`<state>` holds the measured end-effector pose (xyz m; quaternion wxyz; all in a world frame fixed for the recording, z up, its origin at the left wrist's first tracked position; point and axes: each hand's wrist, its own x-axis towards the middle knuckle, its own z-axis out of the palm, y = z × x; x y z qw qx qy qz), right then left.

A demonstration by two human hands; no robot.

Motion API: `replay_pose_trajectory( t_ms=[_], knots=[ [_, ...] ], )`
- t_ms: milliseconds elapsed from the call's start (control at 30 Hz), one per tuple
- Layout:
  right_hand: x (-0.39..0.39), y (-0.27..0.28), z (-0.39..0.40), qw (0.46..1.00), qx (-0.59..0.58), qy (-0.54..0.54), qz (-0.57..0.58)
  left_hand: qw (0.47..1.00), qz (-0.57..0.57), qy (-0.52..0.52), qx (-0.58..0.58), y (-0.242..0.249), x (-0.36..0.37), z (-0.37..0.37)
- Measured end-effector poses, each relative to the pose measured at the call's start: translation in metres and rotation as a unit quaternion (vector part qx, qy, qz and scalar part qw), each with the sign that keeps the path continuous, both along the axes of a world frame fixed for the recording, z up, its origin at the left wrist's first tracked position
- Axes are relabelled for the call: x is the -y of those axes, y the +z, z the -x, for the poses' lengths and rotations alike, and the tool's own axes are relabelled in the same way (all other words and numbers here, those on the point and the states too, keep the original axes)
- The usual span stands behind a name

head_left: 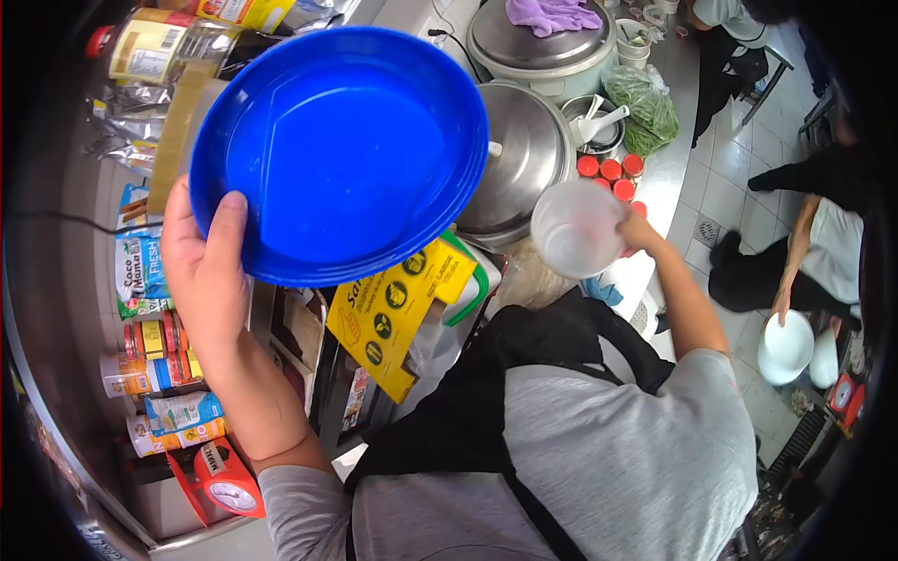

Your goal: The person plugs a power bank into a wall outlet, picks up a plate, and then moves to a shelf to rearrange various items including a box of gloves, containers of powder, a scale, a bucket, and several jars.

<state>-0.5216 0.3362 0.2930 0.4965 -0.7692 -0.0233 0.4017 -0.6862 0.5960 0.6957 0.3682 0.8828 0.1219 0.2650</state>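
Note:
My left hand (210, 252) grips the rim of a round, shallow blue plastic basin (365, 150), thumb on the inside and fingers behind it. The basin is raised and tilted toward me, with nothing in it. Off to the right, my right hand (639, 232) is closed on the side of a translucent plastic tub (571, 229), its mouth turned toward me. Behind the tub is a large pot with a steel lid (519, 150). Several red-capped jars (610, 169) stand just beyond my right hand. A yellow printed packet (398, 309) lies below the basin.
Shelved groceries line the left, with a red kitchen scale (229, 481) at the bottom. At the back, a purple cloth (552, 14) rests on another lidded pot. A bag of green vegetables (643, 110) sits nearby. On the right, another person's hand (781, 304) holds a white bowl (786, 348).

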Motion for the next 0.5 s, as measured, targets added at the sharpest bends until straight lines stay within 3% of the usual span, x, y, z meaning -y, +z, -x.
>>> replay_pose_trajectory(
  t_ms=[67, 100, 133, 167, 200, 233, 333, 367, 433, 500],
  knots=[
    [-0.020, -0.066, 0.013, 0.998, 0.034, 0.033, 0.052, 0.999, -0.027, 0.031, -0.007, -0.004, -0.003, -0.001],
    [-0.021, -0.095, 0.018, 0.980, 0.124, 0.122, 0.096, 0.999, -0.033, 0.034, -0.020, -0.004, -0.004, -0.002],
    [-0.022, -0.094, 0.029, 0.979, 0.152, 0.104, 0.088, 0.998, -0.045, 0.044, -0.028, -0.004, -0.005, -0.001],
    [-0.024, -0.134, 0.034, 0.963, 0.229, 0.105, 0.098, 0.996, -0.059, 0.052, -0.033, -0.004, -0.007, 0.001],
    [-0.026, -0.102, 0.034, 0.969, 0.173, 0.133, 0.117, 0.994, -0.074, 0.061, -0.042, -0.004, -0.010, 0.002],
    [-0.026, -0.098, 0.038, 0.966, 0.207, 0.134, 0.074, 0.995, -0.073, 0.059, -0.032, -0.005, -0.014, 0.003],
    [-0.036, -0.084, 0.027, 0.971, 0.165, 0.143, 0.094, 0.997, -0.042, 0.067, -0.014, -0.007, -0.023, 0.010],
    [-0.040, -0.101, 0.019, 0.964, 0.201, 0.138, 0.109, 0.997, -0.014, 0.076, -0.004, -0.009, -0.025, 0.012],
    [-0.039, -0.016, -0.005, 0.964, 0.112, 0.148, 0.193, 0.997, 0.027, 0.073, 0.011, -0.011, -0.032, 0.016],
    [-0.023, -0.035, -0.030, 0.951, 0.217, 0.092, 0.198, 0.998, 0.013, 0.061, 0.003, -0.012, -0.036, 0.017]
  ],
)
